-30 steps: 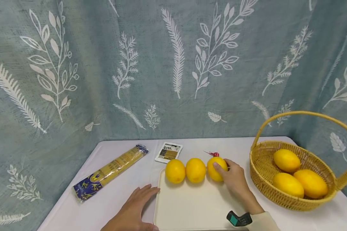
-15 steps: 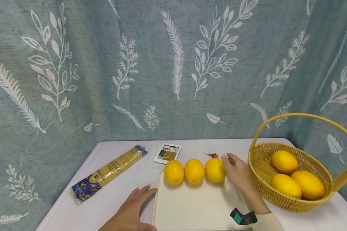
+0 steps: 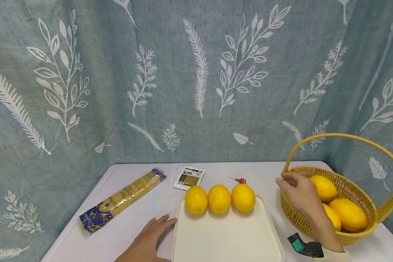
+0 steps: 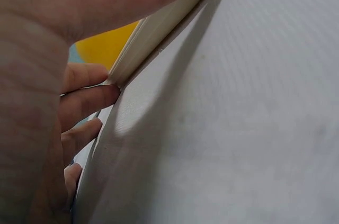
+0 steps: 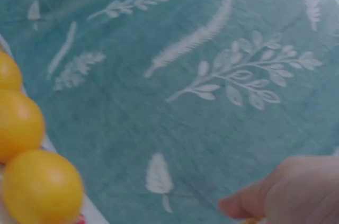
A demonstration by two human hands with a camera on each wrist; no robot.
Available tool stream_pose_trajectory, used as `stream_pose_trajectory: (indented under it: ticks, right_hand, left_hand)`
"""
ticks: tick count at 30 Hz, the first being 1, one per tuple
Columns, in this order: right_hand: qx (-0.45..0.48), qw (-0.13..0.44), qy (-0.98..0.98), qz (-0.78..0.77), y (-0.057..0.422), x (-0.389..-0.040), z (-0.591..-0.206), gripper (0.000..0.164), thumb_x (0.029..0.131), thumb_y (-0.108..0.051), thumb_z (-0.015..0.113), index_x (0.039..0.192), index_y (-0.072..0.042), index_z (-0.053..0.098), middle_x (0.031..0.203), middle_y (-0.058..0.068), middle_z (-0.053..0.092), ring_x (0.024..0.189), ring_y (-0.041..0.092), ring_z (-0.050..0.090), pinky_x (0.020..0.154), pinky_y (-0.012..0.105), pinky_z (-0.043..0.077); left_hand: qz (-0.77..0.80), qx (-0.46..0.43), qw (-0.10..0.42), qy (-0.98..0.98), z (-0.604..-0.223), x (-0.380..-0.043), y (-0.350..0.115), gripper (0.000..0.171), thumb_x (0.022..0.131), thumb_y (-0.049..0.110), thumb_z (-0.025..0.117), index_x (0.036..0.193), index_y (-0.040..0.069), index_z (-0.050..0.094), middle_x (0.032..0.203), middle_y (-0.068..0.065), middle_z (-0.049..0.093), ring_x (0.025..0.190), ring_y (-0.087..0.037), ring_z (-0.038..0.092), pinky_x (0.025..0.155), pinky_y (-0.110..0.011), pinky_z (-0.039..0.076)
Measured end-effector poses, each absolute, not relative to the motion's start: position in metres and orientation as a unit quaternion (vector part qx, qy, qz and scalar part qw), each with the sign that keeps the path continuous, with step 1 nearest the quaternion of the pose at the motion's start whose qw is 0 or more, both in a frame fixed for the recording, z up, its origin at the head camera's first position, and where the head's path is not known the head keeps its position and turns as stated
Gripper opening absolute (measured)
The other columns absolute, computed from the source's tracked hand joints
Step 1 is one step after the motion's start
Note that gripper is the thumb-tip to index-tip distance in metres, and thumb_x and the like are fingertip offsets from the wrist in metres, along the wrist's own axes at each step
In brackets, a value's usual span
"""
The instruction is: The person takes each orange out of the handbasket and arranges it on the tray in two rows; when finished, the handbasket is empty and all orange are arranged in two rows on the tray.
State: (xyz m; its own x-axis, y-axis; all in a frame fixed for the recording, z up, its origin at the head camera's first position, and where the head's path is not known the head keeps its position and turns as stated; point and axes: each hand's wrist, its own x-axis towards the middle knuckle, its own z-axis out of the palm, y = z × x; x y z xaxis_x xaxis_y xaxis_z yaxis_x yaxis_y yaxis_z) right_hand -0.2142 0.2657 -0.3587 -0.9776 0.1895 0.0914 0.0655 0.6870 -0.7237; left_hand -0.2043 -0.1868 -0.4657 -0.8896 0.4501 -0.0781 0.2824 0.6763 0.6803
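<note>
It was a curtained-off tabletop [image 3: 134, 211]; whether it stood in a home or a studio could not be told. A leaf-printed teal curtain [image 3: 180, 91] hung beyond the far edge and round both far corners. A pasta packet [image 3: 122, 200] near the left edge and a fruit basket [image 3: 350, 190] near the right looked kitchen-like.

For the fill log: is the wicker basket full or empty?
Partly filled: three yellow fruits show inside the wicker basket, with bare weave behind them; the right hand hides part.
</note>
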Motion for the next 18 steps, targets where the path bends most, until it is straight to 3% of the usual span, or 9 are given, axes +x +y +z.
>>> stream_pose_trajectory:
  ticks: [10,18]
  right_hand:
    - [-0.154,-0.029,-0.938,0.308,0.318,-0.204,-0.342,0.086,0.099,-0.062,0.049,0.145,0.010,0.041,0.135,0.040,0.050,0.113,0.054,0.054,0.082,0.057,0.053]
    - [-0.159,-0.100,-0.939,0.289,0.339,-0.204,-0.347,0.098,0.097,-0.070,0.045,0.143,0.016,0.037,0.141,0.046,0.035,0.123,0.063,0.040,0.095,0.068,0.046]
  left_hand:
    - [0.347,0.209,0.115,0.907,-0.468,-0.204,-0.188,0.109,0.062,0.064,0.088,0.154,0.026,0.042,0.161,-0.021,0.032,0.145,-0.061,0.018,0.110,-0.082,0.018]
    - [0.334,0.210,0.114,0.912,-0.467,-0.204,-0.186,0.112,0.061,0.066,0.087,0.155,0.027,0.040,0.162,-0.021,0.031,0.145,-0.060,0.019,0.110,-0.081,0.020]
